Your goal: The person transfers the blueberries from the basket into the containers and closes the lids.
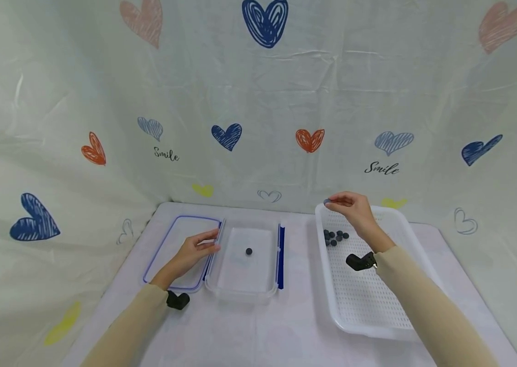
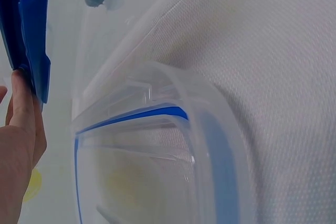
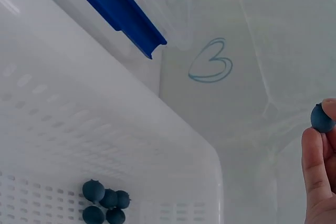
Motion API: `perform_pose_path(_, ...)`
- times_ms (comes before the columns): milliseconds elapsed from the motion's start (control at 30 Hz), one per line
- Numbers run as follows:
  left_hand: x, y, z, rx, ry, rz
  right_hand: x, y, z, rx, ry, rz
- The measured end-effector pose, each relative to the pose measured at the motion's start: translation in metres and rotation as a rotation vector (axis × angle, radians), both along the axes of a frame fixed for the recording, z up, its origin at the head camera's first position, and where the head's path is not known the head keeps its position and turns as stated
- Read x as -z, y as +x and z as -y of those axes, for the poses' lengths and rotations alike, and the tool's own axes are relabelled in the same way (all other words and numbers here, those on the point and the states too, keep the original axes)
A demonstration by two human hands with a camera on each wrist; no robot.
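My right hand pinches a blueberry between thumb and fingertips, above the far left corner of the white perforated basket. Inside that basket several more blueberries lie loose near its left wall. To the left, a clear plastic box with blue side latches sits on the table, and a single blueberry is on its floor. My left hand rests at the box's left edge, its fairly straight fingers touching the blue latch there.
A clear lid with a blue rim lies left of the box, partly under my left hand. The box's right latch is folded outward. A white curtain printed with hearts stands behind the table.
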State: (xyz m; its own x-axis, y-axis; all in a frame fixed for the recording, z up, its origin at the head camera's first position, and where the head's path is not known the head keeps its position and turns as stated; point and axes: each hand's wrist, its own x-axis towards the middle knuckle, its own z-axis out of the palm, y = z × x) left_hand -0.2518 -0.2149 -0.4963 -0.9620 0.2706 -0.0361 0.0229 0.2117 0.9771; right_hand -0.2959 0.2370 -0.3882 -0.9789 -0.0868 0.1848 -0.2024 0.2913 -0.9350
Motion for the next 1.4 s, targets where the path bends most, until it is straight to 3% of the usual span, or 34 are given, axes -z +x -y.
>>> perform_pose_path(267,-0.001,0.000,0.000,0.000,-0.009,0.008,0.000,-0.004,0.013,-0.020,-0.009,0.005)
perform_pose_path(1100,0.000,-0.003,0.002,0.015,0.010,0.003,0.005,-0.009,0.083,-0.152,0.109,0.073)
perform_pose_path(1400,0.002,-0.002,0.002,0.001,0.019,-0.001,0.020,-0.008,0.105,-0.182,0.117,0.102)
